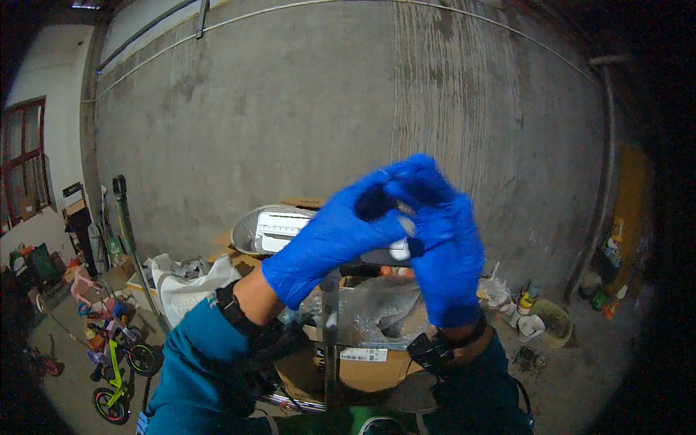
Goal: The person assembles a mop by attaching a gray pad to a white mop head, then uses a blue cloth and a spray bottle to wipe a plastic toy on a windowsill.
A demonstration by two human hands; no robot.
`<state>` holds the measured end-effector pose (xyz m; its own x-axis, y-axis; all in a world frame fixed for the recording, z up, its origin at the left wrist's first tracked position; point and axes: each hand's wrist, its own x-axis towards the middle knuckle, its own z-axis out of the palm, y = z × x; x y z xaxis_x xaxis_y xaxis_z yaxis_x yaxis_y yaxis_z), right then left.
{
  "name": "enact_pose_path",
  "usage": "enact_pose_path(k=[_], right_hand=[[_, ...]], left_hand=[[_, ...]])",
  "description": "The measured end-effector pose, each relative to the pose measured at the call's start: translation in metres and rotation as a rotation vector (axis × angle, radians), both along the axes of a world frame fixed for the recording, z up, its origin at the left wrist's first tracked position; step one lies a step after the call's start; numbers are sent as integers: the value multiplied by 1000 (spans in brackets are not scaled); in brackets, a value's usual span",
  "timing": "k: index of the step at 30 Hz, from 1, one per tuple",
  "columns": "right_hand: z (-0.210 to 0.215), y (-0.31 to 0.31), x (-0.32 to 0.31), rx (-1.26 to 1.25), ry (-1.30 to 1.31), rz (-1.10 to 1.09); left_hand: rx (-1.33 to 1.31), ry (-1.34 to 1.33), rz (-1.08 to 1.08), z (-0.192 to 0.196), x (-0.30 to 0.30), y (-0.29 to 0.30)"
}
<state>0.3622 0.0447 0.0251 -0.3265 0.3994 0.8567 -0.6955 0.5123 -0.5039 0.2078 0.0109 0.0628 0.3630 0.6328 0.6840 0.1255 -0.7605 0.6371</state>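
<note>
Both my hands wear blue gloves and are raised in front of me, fingertips meeting. My left hand [341,228] comes in from the left, its thumb and fingers curled into a ring. Opposite it, my right hand [449,254] bends over from above, fingers closed toward the left fingertips. Between them shows a small whitish piece [407,226]; its kind is hidden by the gloves. Just below the fingers a white rounded part [399,251] peeks out, and I cannot tell whether it is held or lies behind. Dark bands circle both wrists.
Below my hands stands an open cardboard box [373,371] with bubble wrap [384,312]. Behind are a white plastic appliance-like piece [279,230] and a white bag [192,290]. A pole [130,232] rises at left, near a yellow-green child's bike [114,370]. A white bucket [531,328] stands right.
</note>
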Motion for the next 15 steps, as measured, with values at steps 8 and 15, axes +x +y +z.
enact_pose_path(k=[8,15], right_hand=[[-2,5,-35,-90,-19,73],[-13,11,-57,-182,-117,323]], left_hand=[[-54,-631,-742,-29,38,0],[-53,-664,-803,-36,32,2]])
